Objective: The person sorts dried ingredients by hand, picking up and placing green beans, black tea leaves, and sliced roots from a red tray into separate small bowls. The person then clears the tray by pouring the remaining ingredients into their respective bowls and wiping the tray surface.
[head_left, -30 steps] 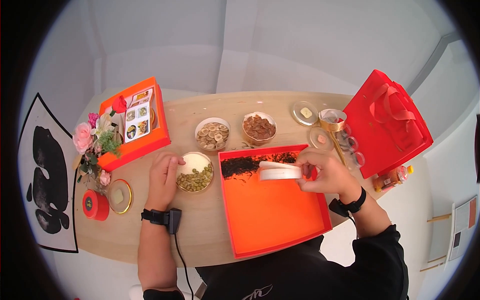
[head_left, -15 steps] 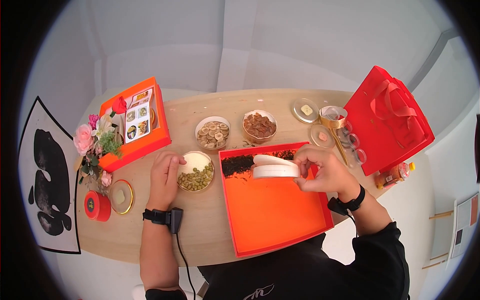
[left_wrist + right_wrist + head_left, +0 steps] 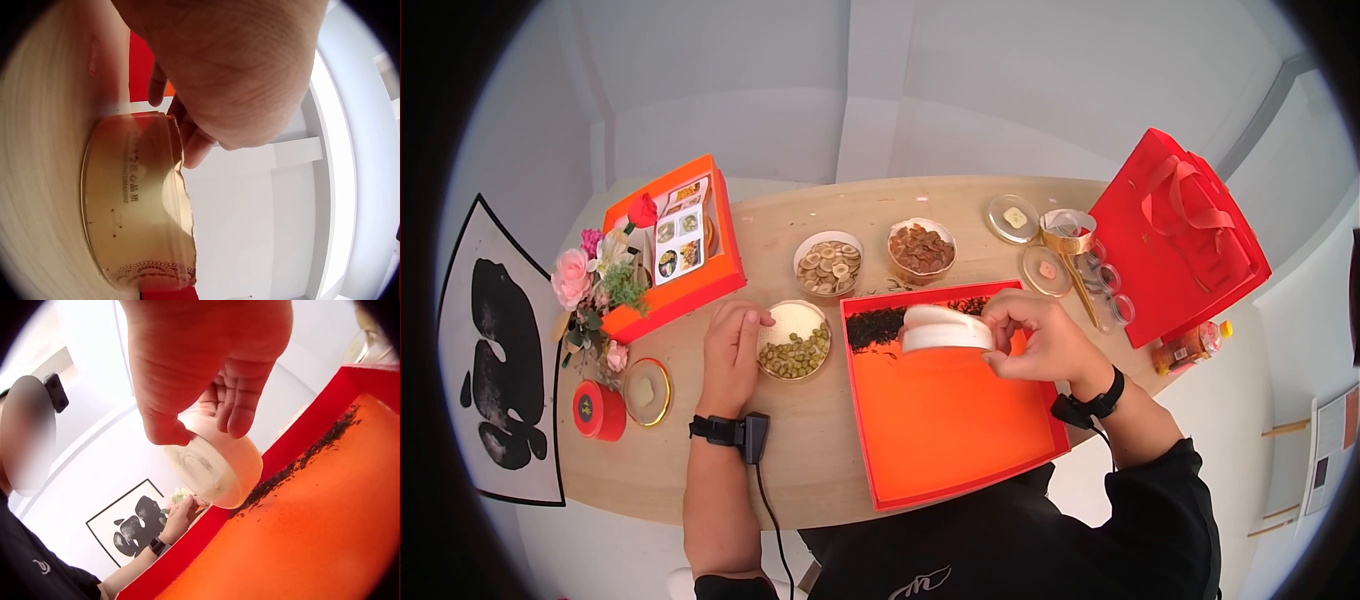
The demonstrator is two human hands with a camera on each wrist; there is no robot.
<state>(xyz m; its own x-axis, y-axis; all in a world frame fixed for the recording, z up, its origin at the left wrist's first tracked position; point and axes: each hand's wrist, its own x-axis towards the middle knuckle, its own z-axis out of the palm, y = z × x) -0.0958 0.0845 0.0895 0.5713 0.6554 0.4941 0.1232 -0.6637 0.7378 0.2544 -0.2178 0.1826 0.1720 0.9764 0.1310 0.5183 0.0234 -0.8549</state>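
Note:
My right hand (image 3: 1040, 335) pinches a white round tub (image 3: 945, 328) by its side. It is held tilted above the shallow red-rimmed orange box (image 3: 950, 420). In the right wrist view the underside of the tub shows a ring mark. Dark shredded dry bits (image 3: 875, 325) lie along the far side of the box. On the left, my left hand (image 3: 730, 350) rests beside a gold-walled tub (image 3: 134, 200) holding round green pieces (image 3: 795, 355). Its loosely bent fingers reach the rim in the left wrist view.
Behind stand a bowl of pale round slices (image 3: 830, 268) and a bowl of brown pieces (image 3: 920, 250). To the right are clear lids (image 3: 1045, 272), a gold ladle (image 3: 1068, 238), a red bag (image 3: 1175, 240) and a bottle (image 3: 1195, 348). Flowers (image 3: 590, 270) and a red canister (image 3: 598, 410) are left.
My right hand has moved slightly left and up with the white tub, whose tilt has changed a little. The left hand stays beside the tub of green pieces.

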